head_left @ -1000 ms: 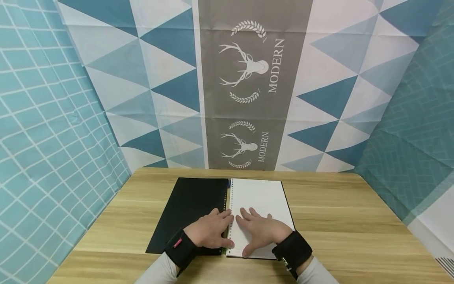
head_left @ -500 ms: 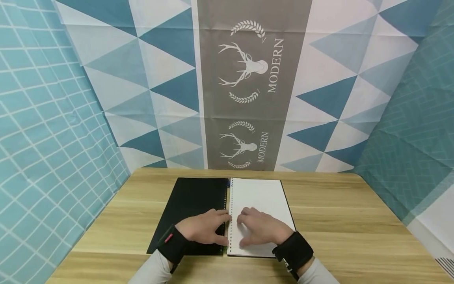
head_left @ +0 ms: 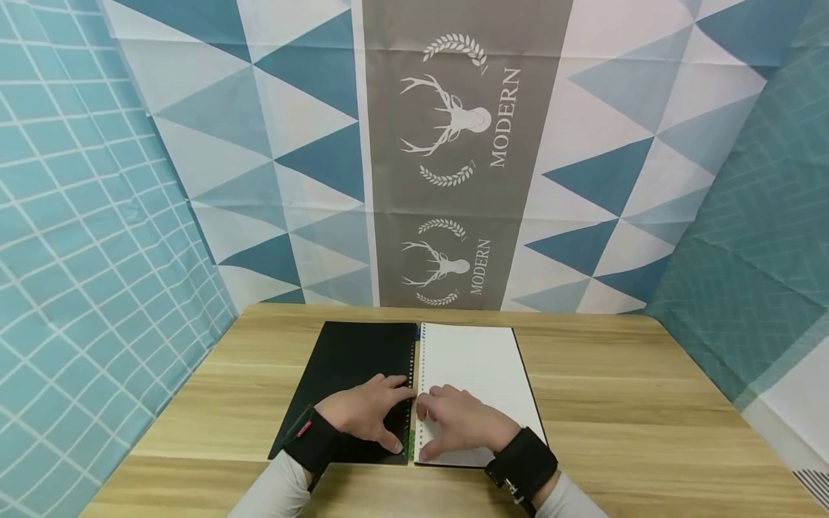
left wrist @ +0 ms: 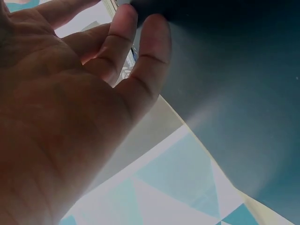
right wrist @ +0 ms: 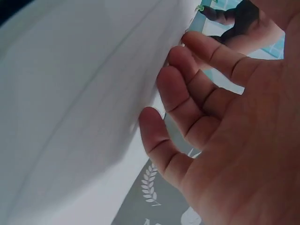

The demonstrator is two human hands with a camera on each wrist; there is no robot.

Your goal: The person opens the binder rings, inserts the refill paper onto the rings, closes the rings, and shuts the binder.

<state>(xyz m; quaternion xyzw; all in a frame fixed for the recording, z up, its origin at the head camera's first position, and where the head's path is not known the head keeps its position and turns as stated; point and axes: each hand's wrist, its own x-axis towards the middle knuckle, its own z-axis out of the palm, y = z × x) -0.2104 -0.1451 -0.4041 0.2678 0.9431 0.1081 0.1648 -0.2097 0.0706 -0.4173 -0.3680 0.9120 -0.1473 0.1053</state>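
An open loose-leaf notebook lies on the wooden table, its black cover (head_left: 352,360) on the left and its white punched pages (head_left: 476,360) on the right. My left hand (head_left: 365,410) rests its fingertips on the cover near the row of holes, thumb apart. On the page's inner edge are the fingertips of my right hand (head_left: 463,421), the fingers slightly bent. In the left wrist view the fingers (left wrist: 154,40) touch the dark cover; the right wrist view has fingertips (right wrist: 173,89) against the paper. Neither hand grips anything visible.
Between the notebook halves sit a small blue piece (head_left: 417,333) at the far end and a green piece (head_left: 411,442) at the near end. The wooden table (head_left: 609,403) extends on both sides. A patterned cloth backdrop (head_left: 311,216) stands behind it.
My right hand has moved left to the page's holed edge. My left hand has drawn back slightly left, off the gap and onto the cover, its thumb lower.
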